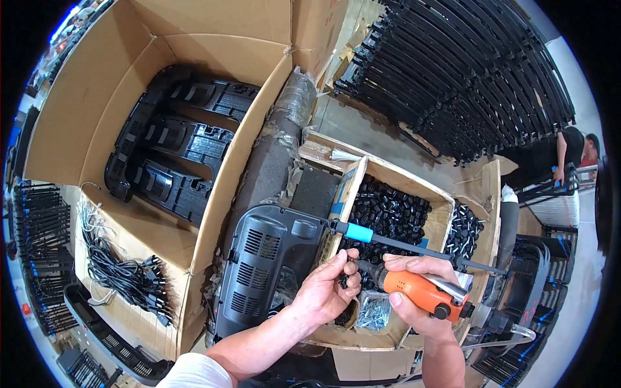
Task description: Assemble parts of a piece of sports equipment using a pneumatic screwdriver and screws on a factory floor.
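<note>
My right hand (424,291) is wrapped round an orange pneumatic screwdriver (420,292), whose dark nose points left. At that nose, the fingers of my left hand (326,284) are curled and pinched; what they hold is too small and dark to name. Just left of it lies a black plastic housing (262,258) with several vent slots. A black bar (414,249) with a blue sleeve (359,233) runs rightward from the housing's upper corner, above both hands. Beneath the bar, a wooden bin holds many small black plastic parts (388,210).
A cardboard box (249,136) with black plastic housings (187,139) stands upper left, black power cords (126,275) beside it. Bolts (462,229) and a clear bag of screws (374,312) occupy other compartments. Stacked black frames (466,77) rise behind. Another person (572,152) stands far right.
</note>
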